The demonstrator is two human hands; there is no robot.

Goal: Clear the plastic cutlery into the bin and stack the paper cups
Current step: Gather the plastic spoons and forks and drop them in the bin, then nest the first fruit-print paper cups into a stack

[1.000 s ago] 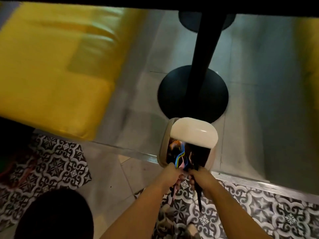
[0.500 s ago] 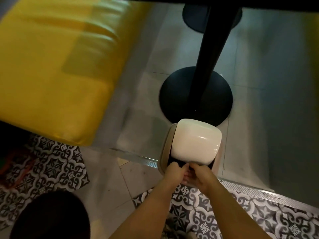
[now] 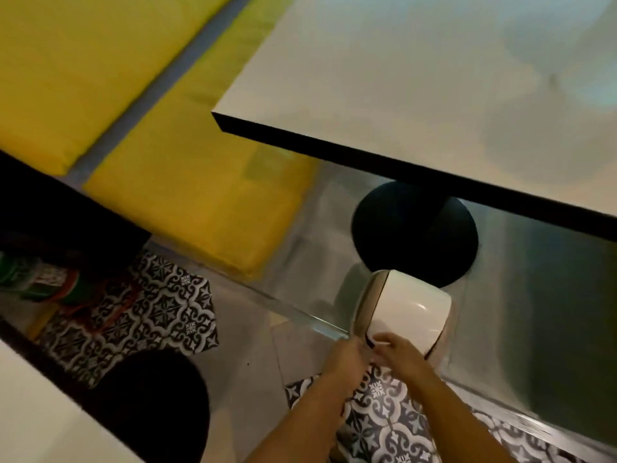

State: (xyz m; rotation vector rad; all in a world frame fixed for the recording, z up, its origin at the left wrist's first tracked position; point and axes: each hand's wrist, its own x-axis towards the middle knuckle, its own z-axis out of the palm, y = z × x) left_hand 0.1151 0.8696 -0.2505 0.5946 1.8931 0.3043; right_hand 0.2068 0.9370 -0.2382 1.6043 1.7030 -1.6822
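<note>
A small bin (image 3: pixel 364 305) with a white swing lid (image 3: pixel 412 304) stands on the floor under the table's near edge. The lid is down and no cutlery shows. My left hand (image 3: pixel 347 360) is at the bin's front left corner, its fingers hidden behind its back. My right hand (image 3: pixel 399 352) rests on the lid's front edge with the fingers stretched to the left. Both hands touch each other. Pale blurred shapes (image 3: pixel 567 51) on the tabletop at the far right may be paper cups; I cannot tell.
The white table (image 3: pixel 384 88) with a dark edge overhangs the bin, and its black round base (image 3: pixel 415 233) stands just behind. A yellow bench cushion (image 3: pixel 187 195) lies to the left. A dark round stool (image 3: pixel 150 406) is at my lower left. Patterned tiles cover the floor.
The open lid, which showed coloured cutlery inside, has swung down. The cutlery that my hands held at the opening is gone from view. The view tilted up to the tabletop.
</note>
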